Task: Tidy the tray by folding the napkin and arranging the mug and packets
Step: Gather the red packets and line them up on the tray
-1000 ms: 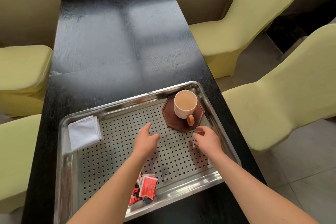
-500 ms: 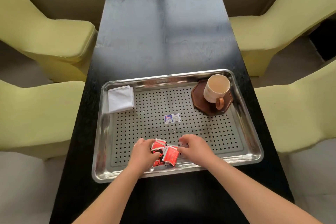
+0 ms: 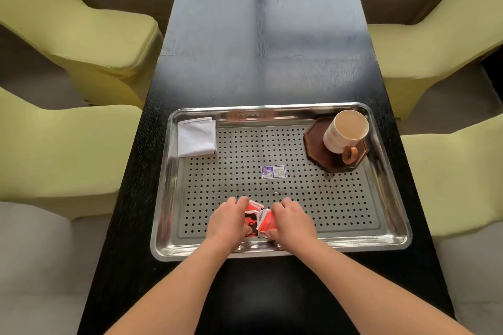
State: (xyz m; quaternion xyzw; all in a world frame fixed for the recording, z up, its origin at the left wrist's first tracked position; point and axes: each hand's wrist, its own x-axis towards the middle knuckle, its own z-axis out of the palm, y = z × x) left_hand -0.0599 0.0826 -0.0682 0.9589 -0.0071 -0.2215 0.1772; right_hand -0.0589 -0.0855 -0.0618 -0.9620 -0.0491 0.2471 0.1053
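Observation:
A perforated steel tray (image 3: 392, 228) lies on a black table. A folded white napkin (image 3: 196, 137) sits in its far left corner. In the far right corner a cream mug (image 3: 343, 133) with a brown handle stands on a dark octagonal coaster (image 3: 315, 141). At the tray's near edge, my left hand (image 3: 227, 224) and my right hand (image 3: 292, 223) close in from both sides on a small bunch of red and white packets (image 3: 258, 219), fingers curled round them. Parts of the packets are hidden under my hands.
A small blue and white sticker (image 3: 273, 172) is stuck in the middle of the tray. The black table (image 3: 261, 49) stretches away beyond the tray. Yellow-green covered chairs (image 3: 89, 43) stand along both sides of it.
My hands came back from near the mug to the near edge and closed round the packets. Since half a second ago they have squeezed the packets closer together. The view has swung straight onto the tray.

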